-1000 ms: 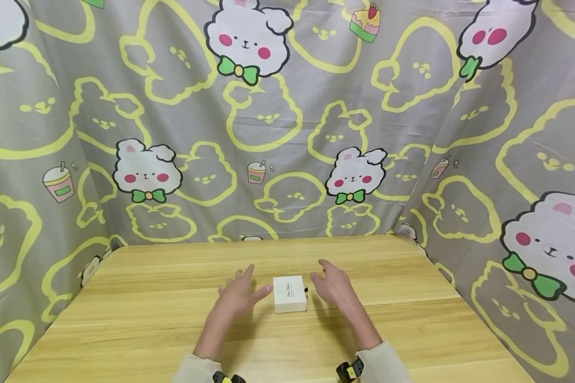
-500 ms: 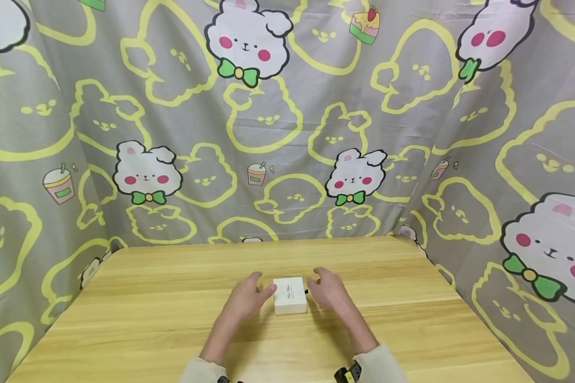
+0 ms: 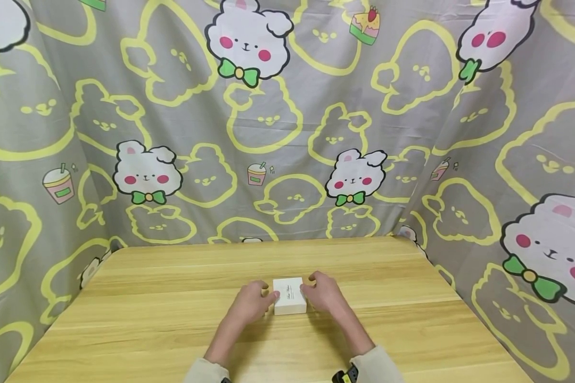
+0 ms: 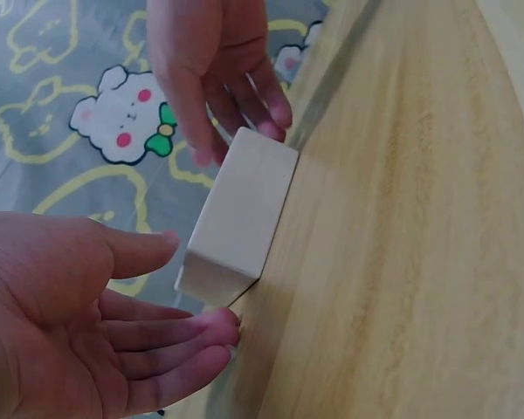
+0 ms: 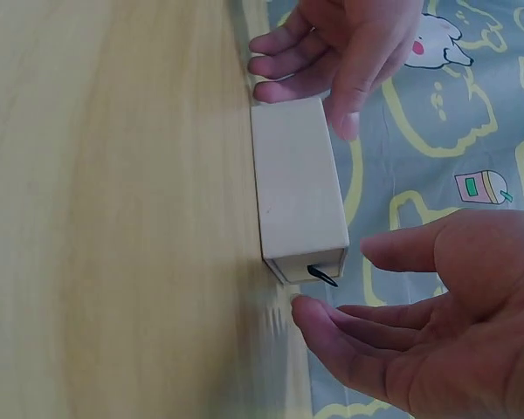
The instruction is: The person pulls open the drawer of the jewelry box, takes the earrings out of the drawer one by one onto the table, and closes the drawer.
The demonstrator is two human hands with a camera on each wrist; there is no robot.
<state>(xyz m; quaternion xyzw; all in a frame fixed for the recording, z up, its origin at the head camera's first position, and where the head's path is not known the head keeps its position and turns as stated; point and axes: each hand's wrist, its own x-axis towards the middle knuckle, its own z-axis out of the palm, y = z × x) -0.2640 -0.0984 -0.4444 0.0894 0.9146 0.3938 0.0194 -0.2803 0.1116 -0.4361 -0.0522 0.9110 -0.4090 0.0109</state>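
A small white cardboard box with thin dark lettering on its top lies flat on the wooden table, between the two hands. At its left side is my left hand, thumb by the top edge and fingers relaxed. My right hand is at the opposite side in a similar pose. A black ribbon tab sticks out of the box's right end in the right wrist view. Small gaps show between each hand and the box in the wrist views; neither hand grips it.
The light wooden table runs back to a grey curtain printed with white bunnies and yellow outlines, which also hangs along both sides. Dark straps with wrist cameras sit at the sleeve cuffs.
Both hands have come inward toward the box from either side, and their fingers have drawn in somewhat. The box has stayed in place.
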